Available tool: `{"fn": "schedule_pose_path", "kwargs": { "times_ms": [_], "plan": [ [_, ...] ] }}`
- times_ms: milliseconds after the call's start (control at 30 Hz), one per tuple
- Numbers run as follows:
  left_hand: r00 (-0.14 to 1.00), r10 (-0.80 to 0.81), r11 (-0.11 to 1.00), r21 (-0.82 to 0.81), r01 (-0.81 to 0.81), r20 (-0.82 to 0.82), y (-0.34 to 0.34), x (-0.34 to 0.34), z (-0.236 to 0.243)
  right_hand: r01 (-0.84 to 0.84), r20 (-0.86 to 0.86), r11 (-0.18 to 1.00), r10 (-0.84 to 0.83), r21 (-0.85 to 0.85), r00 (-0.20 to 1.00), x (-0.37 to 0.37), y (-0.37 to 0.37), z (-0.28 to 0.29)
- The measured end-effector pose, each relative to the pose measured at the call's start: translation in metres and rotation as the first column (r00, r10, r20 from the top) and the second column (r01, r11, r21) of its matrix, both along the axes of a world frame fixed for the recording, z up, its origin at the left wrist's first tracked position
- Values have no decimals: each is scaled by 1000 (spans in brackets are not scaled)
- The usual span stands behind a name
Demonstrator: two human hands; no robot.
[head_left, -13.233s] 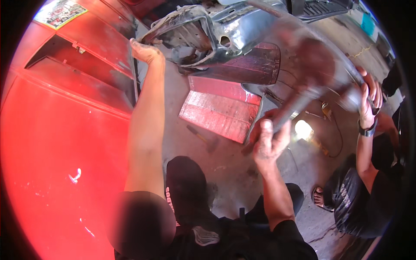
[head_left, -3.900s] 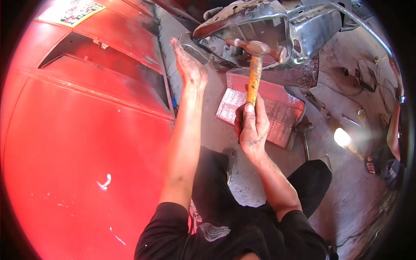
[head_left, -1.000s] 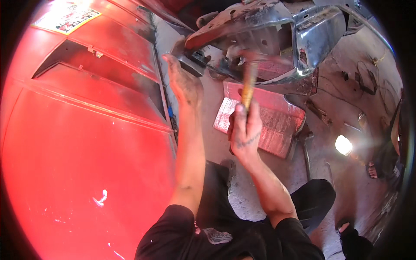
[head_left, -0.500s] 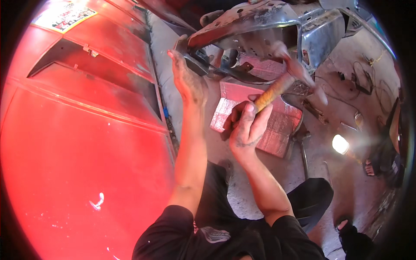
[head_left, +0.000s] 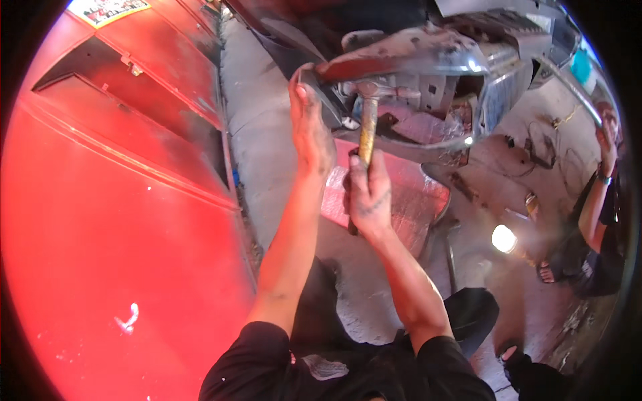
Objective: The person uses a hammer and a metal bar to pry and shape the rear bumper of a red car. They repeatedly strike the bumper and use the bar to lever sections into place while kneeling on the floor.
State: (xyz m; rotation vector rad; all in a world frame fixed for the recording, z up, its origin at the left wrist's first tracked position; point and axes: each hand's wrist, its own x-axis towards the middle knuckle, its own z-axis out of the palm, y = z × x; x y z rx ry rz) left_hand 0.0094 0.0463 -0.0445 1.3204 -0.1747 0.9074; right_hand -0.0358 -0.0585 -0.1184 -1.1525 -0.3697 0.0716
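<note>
The right hand (head_left: 368, 194) is clenched low on a wooden-handled hammer (head_left: 366, 127), head-heavy and stiff, best held near the handle's end. The left hand (head_left: 311, 134) grasps the bent metal panel (head_left: 414, 57) overhead.

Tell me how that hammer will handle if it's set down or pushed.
The hammer is probably top-heavy: a metal head on a slim wooden handle. It looks stiff, so it should not flex. Laid flat it would likely stay put rather than roll, since the head sticks out crosswise.

Both arms raised, right hand (head_left: 368, 194) fisted
</note>
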Motion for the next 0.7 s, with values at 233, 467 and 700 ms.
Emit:
{"fn": "schedule_pose_path", "kwargs": {
  "times_ms": [233,467,700],
  "plan": [
    [991,-137,932,-340,128,-1,21,-1,-14,373,51,924,-370,-85,928,8,-24,21],
    [917,-398,800,-480,361,26,67,3,-49,585,334,811,-553,5,763,17,-31,-6],
    [763,-635,552,-621,557,121,95,14,-81,756,335,649,-697,-83,634,13,-36,11]
  ]
}}
